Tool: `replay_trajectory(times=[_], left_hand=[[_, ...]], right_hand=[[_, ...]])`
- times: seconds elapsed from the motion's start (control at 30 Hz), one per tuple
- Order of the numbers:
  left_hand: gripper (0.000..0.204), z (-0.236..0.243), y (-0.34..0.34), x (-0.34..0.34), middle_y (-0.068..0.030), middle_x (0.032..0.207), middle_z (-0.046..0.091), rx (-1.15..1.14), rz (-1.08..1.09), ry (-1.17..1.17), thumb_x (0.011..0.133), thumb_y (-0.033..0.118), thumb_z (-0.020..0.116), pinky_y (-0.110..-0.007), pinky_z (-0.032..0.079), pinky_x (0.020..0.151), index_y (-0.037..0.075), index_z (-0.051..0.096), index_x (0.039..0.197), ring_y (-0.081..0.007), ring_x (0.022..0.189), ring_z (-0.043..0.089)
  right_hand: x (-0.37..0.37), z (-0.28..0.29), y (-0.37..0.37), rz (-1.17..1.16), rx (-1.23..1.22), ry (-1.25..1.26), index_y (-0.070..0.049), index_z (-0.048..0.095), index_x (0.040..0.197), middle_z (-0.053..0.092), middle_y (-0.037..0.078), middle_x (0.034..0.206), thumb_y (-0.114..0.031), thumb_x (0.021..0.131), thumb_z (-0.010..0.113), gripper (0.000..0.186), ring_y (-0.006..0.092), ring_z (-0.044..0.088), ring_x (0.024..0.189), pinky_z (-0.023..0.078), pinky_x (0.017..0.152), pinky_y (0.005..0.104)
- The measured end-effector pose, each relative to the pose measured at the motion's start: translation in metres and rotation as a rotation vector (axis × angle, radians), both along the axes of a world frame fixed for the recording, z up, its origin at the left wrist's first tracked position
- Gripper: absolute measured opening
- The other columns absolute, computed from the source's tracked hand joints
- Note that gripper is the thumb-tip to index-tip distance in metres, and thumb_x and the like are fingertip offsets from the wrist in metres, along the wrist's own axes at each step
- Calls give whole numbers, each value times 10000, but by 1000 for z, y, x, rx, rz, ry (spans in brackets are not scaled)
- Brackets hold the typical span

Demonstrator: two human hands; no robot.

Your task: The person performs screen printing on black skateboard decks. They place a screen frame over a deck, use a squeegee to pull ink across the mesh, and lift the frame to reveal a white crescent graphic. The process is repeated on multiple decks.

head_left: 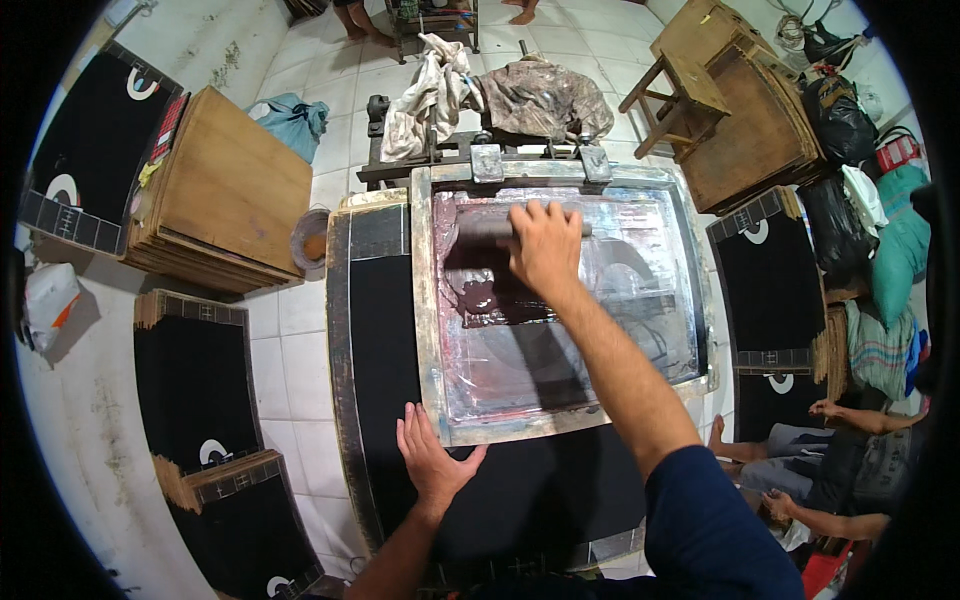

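Note:
A screen-printing frame with a wooden rim lies over a board covered in black fabric. Its mesh is smeared with grey, white and reddish stains. Near the far side of the mesh, my right hand is closed over a dark squeegee. Dark maroon ink lies on the mesh, on the near side of the squeegee. My left hand rests with spread fingers at the frame's near left corner, over the black fabric. Whether it presses the rim is unclear.
Metal clamps hold the frame's far edge, beside stained rags. Boards with black fabric stand left and right. A wooden stool is at the far right. Another person's hand shows at the lower right.

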State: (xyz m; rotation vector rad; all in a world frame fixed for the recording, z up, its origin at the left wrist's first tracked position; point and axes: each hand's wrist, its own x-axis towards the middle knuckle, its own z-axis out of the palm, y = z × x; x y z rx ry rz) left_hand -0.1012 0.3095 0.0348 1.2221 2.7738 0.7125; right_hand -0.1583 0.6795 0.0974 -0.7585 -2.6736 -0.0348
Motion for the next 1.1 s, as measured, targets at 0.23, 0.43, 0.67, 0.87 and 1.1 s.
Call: replay_trajectory(times=[0.23, 0.43, 0.67, 0.87, 1.1], left_hand=[[1269, -2, -2, 1, -318, 1579, 401, -14, 15, 7, 734, 582, 898, -596, 224, 1285, -123, 271, 1583, -410, 1555, 334], [1215, -3, 2, -1, -314, 1630, 370, 128, 26, -160, 750, 411, 942, -619, 152, 1304, -112, 250, 1600, -422, 1568, 319], [1064, 9, -1, 15, -288, 1619, 413, 627, 71, -399, 736, 101, 967, -535, 372, 1244, 1, 348, 1596, -434, 1491, 450], [1010, -2, 2, 17, -290, 1614, 411, 718, 35, -404, 747, 85, 961, -496, 454, 1181, 9, 376, 1567, -440, 1467, 468], [880, -35, 1, 20, -380, 1577, 375, 631, -15, -139, 881, 210, 885, -551, 453, 1157, 20, 342, 1547, -515, 1446, 450]], right_hand=[[85, 0, -84, 31, -61, 74, -160, 670, 1008, 601, 51, 1010, -158, 742, 825, 308, 301, 567, 1005, 394, 934, 496], [82, 7, -76, 38, -75, -21, -168, 690, 1050, 630, 30, 1036, -122, 798, 797, 277, 274, 595, 1057, 383, 1013, 529], [98, 32, -88, 52, -93, 105, -183, 710, 1138, 671, 16, 1018, -161, 876, 782, 273, 249, 626, 1055, 314, 1129, 567], [66, 43, -52, 78, -152, 54, -141, 703, 1138, 676, 61, 1070, -184, 839, 830, 327, 295, 602, 1073, 387, 965, 504], [81, 38, -50, 131, -266, -111, -134, 694, 1153, 697, 55, 1108, -197, 811, 863, 387, 308, 614, 1061, 388, 908, 495]])
